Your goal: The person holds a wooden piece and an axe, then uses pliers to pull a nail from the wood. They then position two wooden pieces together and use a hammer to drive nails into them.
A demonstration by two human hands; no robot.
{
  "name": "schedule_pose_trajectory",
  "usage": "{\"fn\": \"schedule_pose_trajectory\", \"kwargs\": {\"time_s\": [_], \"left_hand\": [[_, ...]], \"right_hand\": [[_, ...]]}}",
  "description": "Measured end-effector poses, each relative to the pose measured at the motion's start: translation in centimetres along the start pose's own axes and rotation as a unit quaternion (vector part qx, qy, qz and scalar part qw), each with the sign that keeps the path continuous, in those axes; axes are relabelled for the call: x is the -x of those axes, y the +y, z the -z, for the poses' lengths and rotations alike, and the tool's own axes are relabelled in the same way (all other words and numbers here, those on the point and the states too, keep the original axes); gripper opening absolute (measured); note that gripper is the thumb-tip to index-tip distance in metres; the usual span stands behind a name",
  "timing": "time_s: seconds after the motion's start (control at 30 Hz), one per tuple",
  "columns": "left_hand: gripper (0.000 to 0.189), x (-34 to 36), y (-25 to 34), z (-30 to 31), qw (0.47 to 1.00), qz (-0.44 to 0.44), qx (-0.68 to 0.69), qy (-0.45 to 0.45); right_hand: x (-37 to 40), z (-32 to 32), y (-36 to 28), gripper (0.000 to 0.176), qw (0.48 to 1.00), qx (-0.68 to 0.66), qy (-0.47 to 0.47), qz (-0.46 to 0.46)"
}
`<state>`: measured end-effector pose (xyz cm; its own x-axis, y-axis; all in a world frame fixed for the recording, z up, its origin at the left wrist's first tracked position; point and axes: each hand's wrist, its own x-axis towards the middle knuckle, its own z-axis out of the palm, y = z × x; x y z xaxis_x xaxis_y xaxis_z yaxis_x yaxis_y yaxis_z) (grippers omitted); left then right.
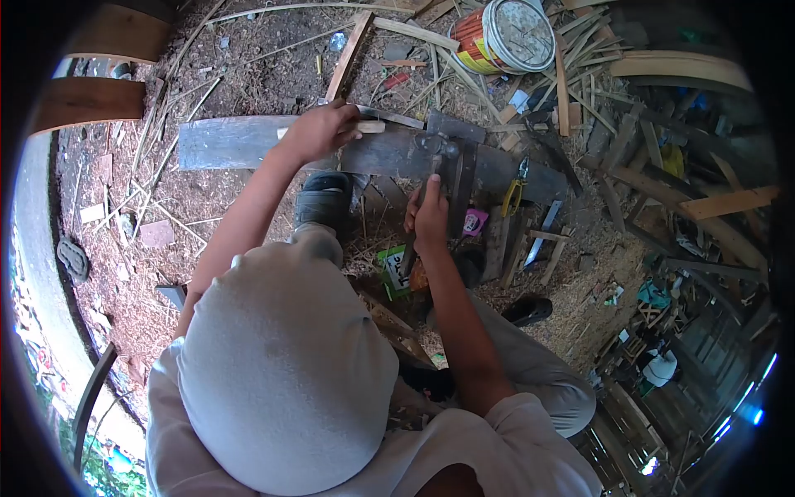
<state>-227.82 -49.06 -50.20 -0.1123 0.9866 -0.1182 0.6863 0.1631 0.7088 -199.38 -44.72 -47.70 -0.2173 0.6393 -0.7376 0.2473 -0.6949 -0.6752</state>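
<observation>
A long grey plank (224, 142) lies across the littered ground in front of me. My left hand (319, 132) presses down on it and pinches a thin pale wooden strip (373, 127) against its top edge. My right hand (429, 217) is closed around the handle of a hammer. The hammer head (436, 147) sits on the plank just right of the strip. A dark upright board (464, 178) stands beside the hammer. My grey cap fills the lower middle of the view.
A lidded paint can (505, 35) stands at the back. Yellow-handled pliers (513, 195) lie right of the hammer, with a pink packet (474, 222) and a green box (396, 269) nearby. Wood offcuts and sticks cover the ground, piled thickest at right. My shoe (325, 199) rests under the plank.
</observation>
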Motion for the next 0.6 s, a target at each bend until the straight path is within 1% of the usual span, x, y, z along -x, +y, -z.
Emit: {"fn": "schedule_pose_trajectory", "kwargs": {"time_s": [0.03,0.07,0.13,0.27,0.33,0.37,0.4,0.43,0.47,0.5,0.53,0.57,0.6], "left_hand": [[0.031,-0.2,-0.4,-0.1,0.998,-0.024,-0.054,-0.013],[0.031,-0.4,-0.8,-0.3,0.998,-0.023,-0.053,-0.014],[0.030,-0.6,-1.2,-0.6,0.988,-0.103,-0.117,-0.014],[0.033,0.5,-0.6,-1.5,0.988,-0.089,-0.128,-0.016],[0.038,1.1,-0.4,-2.1,0.982,-0.104,-0.141,0.077],[0.038,1.6,-0.1,-2.5,0.982,-0.103,-0.140,0.077],[0.035,2.2,1.3,-2.3,0.969,-0.078,-0.150,0.178],[0.034,2.8,2.2,-2.2,0.946,-0.051,-0.159,0.277],[0.034,3.2,2.2,-2.6,0.946,-0.050,-0.159,0.277],[0.036,3.7,1.9,-3.6,0.935,0.079,-0.123,0.323],[0.039,4.2,1.3,-4.5,0.905,0.205,-0.083,0.363],[0.052,4.1,0.2,-5.1,0.896,0.260,0.003,0.361],[0.052,3.6,-0.1,-5.0,0.895,0.261,0.004,0.361]], "right_hand": [[0.1,-0.1,-0.2,0.057,1.000,-0.006,0.002,0.002],[0.2,-0.2,-0.4,0.057,1.000,-0.005,0.002,0.000],[0.4,-0.4,-0.6,0.055,1.000,0.000,0.007,-0.015],[0.1,-0.1,-0.5,0.054,1.000,0.020,-0.005,-0.023],[0.0,-0.2,-0.7,0.054,0.998,0.052,-0.020,-0.014],[-0.1,-0.2,-0.7,0.054,0.998,0.053,-0.020,-0.015],[0.0,-0.3,-0.9,0.054,0.998,0.058,-0.022,-0.012],[0.0,-0.4,-1.0,0.054,0.998,0.062,-0.024,-0.010],[-0.1,-0.4,-1.1,0.054,0.998,0.063,-0.024,-0.011],[-0.2,-0.4,-1.1,0.054,0.998,0.063,-0.025,-0.011],[-0.2,-0.5,-1.1,0.054,0.998,0.063,-0.024,-0.011],[-0.2,-0.5,-1.2,0.054,0.998,0.064,-0.024,-0.011],[-0.1,-0.7,-1.3,0.055,0.998,0.063,-0.022,-0.012]]}}
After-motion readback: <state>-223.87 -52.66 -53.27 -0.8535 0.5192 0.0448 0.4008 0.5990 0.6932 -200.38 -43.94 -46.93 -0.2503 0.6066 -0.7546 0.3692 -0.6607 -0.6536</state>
